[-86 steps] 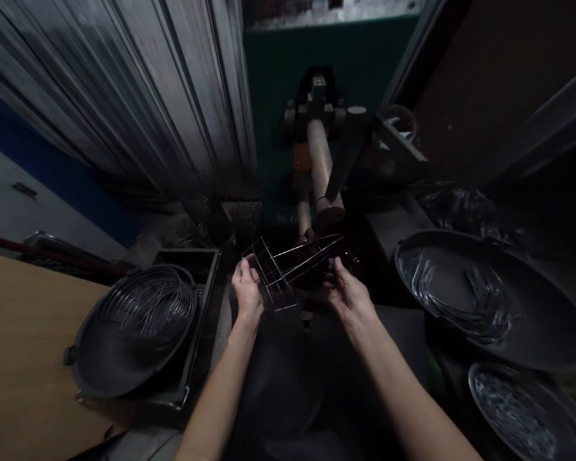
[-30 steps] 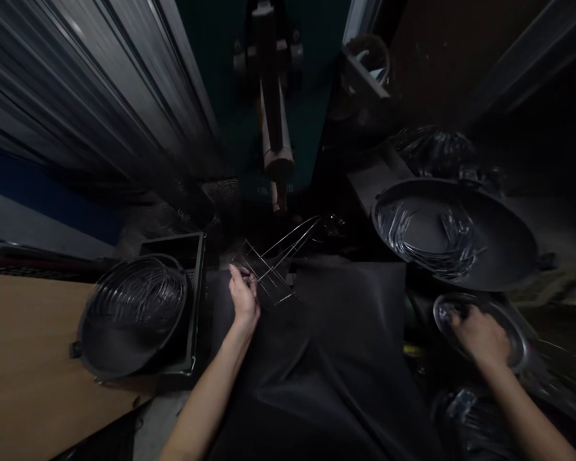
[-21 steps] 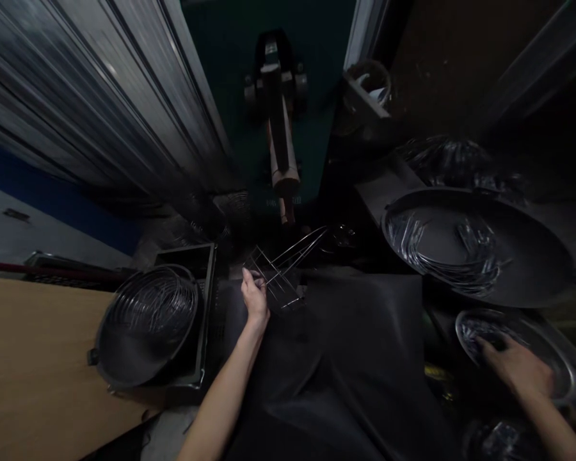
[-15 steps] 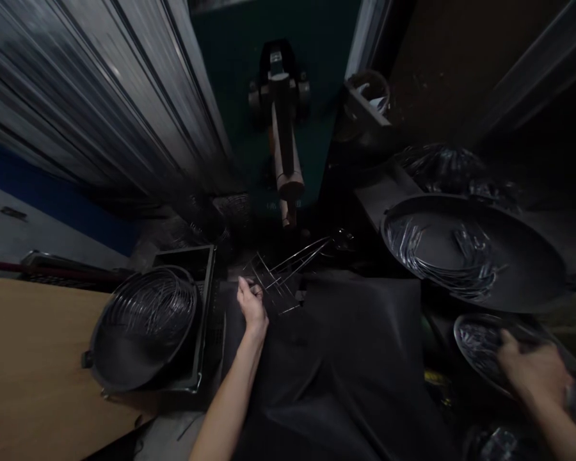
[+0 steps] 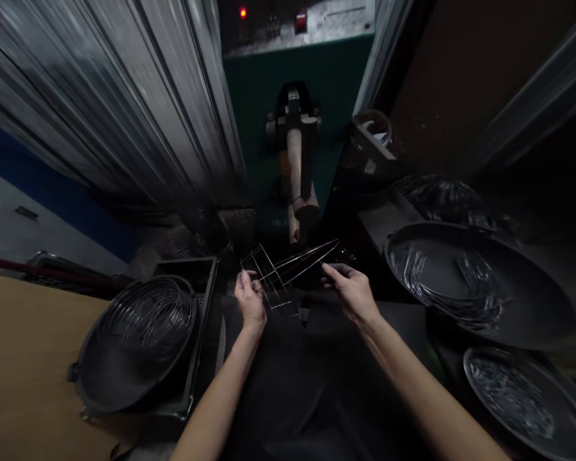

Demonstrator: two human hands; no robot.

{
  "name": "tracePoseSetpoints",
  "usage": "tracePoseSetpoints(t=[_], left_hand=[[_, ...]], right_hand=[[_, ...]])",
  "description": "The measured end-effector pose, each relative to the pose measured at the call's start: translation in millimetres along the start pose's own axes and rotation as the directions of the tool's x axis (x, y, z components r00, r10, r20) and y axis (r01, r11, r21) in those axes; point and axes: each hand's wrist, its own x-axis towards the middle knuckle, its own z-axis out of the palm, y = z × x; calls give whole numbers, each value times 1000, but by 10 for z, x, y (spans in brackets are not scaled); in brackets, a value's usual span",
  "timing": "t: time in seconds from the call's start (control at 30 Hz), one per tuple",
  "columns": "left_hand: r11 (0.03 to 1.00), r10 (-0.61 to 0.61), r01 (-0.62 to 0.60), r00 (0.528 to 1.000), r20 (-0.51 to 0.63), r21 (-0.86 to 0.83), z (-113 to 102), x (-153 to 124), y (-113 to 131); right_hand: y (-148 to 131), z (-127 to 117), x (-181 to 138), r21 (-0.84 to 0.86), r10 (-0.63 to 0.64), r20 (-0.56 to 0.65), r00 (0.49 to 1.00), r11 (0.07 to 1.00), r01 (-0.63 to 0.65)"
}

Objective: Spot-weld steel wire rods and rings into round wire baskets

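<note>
My left hand is closed on the left side of a thin wire frame, which has a gridded body and long prongs running up to the right. My right hand is pinched just below the tips of those prongs. Whatever it grips is too small and dark to make out. Beyond the frame stands a green machine with thick copper-coloured electrode arms pointing down toward me. On the right lies an oval metal dish filled with small, short metal pieces.
At left, a black pan with wire rings rests on a crate. A wide black pan with bent wires stands at right. Corrugated metal rises at the left; dark cloth covers my lap.
My right hand has moved from the dish of small pieces over to the wire frame's prongs. My left hand still holds the frame. The camera view has tilted up slightly.
</note>
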Motion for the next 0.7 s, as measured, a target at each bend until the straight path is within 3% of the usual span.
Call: tracePoseSetpoints(t=[0.13,0.3,0.7], left_hand=[[997,-12,13,1000,-15,75,-46,90,-12],[984,7,-2,1000,-24,176,-75,174,-24],[983,-2,2,1000,-4,183,-95,258,11]], right_hand=[[-18,231,38,180,93,24,995,979,-96],[-39,363,17,296,236,-36,971,931,-215],[-117,498,8,230,256,-78,964,945,-232]])
